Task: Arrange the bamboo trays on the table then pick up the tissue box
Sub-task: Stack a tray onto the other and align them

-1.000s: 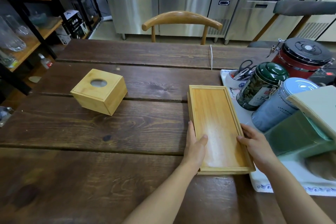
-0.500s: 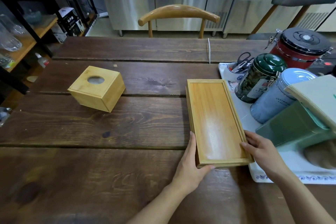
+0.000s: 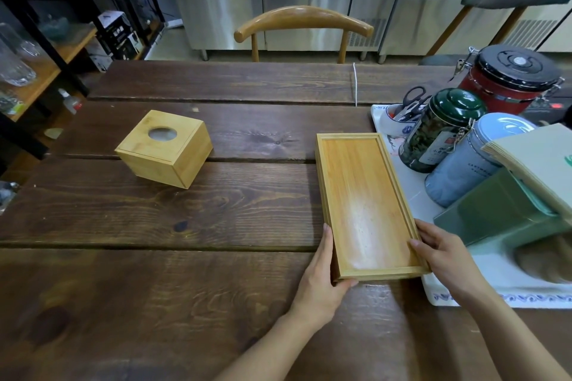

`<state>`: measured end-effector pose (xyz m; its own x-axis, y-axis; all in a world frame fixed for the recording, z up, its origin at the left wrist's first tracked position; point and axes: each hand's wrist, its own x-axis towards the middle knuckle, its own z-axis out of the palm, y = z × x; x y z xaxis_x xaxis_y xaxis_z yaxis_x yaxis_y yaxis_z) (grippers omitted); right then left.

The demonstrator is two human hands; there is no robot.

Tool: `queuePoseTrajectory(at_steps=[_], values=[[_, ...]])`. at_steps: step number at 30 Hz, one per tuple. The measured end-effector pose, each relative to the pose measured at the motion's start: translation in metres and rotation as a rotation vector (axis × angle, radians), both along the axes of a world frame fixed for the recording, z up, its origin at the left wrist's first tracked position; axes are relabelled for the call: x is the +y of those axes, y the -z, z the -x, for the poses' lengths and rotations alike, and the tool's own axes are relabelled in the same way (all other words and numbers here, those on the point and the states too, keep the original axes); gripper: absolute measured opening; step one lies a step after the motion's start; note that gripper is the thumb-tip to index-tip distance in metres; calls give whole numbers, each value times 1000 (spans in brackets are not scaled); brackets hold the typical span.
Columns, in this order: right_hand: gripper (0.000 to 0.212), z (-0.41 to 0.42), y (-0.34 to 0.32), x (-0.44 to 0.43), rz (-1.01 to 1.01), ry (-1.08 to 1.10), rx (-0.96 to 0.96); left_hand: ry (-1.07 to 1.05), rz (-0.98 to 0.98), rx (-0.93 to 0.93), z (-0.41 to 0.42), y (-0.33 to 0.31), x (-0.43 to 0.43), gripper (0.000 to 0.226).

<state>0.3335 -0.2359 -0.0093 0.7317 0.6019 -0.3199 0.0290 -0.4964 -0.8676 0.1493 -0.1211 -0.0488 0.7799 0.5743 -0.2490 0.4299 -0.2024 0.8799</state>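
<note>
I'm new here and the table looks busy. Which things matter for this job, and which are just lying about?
Job:
trays, held by left hand and right hand
tissue box

Lying about:
green tin
blue tin
red canister
scissors
chair

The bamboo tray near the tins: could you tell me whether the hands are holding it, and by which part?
Yes. The left hand grips the bamboo tray at its near left corner, the right hand at its near right edge.
</note>
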Motion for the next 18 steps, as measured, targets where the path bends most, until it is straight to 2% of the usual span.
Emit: queuePoseTrajectory(at_steps=[18], values=[[44, 3, -1, -1, -18, 24, -34, -1, 85, -66, 2, -9, 3, 101]])
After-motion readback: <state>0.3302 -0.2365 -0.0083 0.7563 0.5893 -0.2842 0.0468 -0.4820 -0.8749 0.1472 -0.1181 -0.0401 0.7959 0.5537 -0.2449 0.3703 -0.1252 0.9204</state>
